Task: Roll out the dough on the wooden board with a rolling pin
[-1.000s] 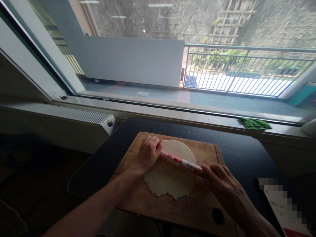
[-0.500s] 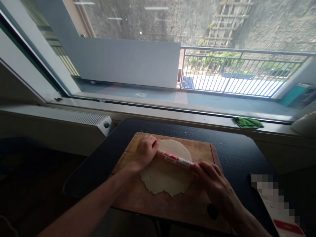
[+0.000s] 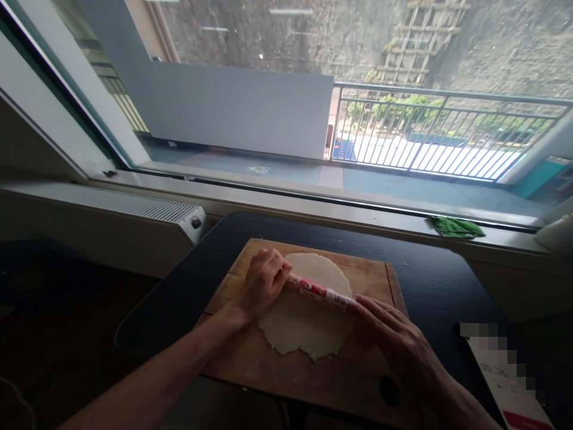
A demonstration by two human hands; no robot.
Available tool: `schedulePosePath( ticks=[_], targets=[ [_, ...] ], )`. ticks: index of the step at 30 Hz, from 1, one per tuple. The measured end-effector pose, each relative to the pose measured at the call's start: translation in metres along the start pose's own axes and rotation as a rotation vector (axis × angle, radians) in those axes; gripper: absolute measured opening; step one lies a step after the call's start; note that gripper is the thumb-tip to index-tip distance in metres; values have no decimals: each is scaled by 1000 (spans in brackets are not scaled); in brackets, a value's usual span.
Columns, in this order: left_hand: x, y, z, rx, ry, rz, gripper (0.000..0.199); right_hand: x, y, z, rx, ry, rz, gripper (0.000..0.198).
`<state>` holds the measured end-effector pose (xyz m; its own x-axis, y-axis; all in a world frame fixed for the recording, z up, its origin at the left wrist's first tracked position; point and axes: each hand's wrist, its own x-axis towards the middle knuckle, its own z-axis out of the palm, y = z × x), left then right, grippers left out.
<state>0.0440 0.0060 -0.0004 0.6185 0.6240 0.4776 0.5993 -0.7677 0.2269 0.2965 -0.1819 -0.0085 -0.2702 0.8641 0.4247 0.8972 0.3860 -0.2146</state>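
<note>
A thin rolling pin (image 3: 320, 291) with a red and white printed wrapper lies slantwise across a flat sheet of dough (image 3: 307, 331). At its left end, my left hand (image 3: 265, 278) is closed, fingers curled over the pin. The right end is under my right hand (image 3: 396, 328), whose fingers are straighter and close together along the pin; its thumb is hidden. The dough is pale and roundish, with a ragged near edge. Beneath it is a wooden cutting board (image 3: 362, 382) with a dark round hole near its lower right corner.
The board rests on a dark table (image 3: 430, 269) by a large window. A phone-like device (image 3: 505, 376), partly pixelated, lies at the right. On the window sill (image 3: 340, 212) is a green cloth (image 3: 456, 227). A white radiator (image 3: 170, 215) stands at the left.
The pin has rolled slightly toward me. My right hand's fingers have straightened over its end, and the left hand has turned a little. The view has shifted slightly.
</note>
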Motion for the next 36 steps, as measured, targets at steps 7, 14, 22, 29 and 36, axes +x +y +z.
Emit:
schedulePosePath(
  ticks=[7,14,22,29,36],
  targets=[
    [17,1,4,127,-111,37,40,41,35,9,-62,-17,100,34],
    [57,-3,19,174,-176,-63,43,53,28,19,-247,7,241,43],
    [-7,2,-12,150,-303,16,51,25,-19,16,-260,-128,221,57],
    [75,-6,13,187,-390,-188,49,123,41,24,-258,-197,570,59],
    [-26,17,-5,235,-182,84,56,38,-10,18,-252,-169,298,64]
  ],
)
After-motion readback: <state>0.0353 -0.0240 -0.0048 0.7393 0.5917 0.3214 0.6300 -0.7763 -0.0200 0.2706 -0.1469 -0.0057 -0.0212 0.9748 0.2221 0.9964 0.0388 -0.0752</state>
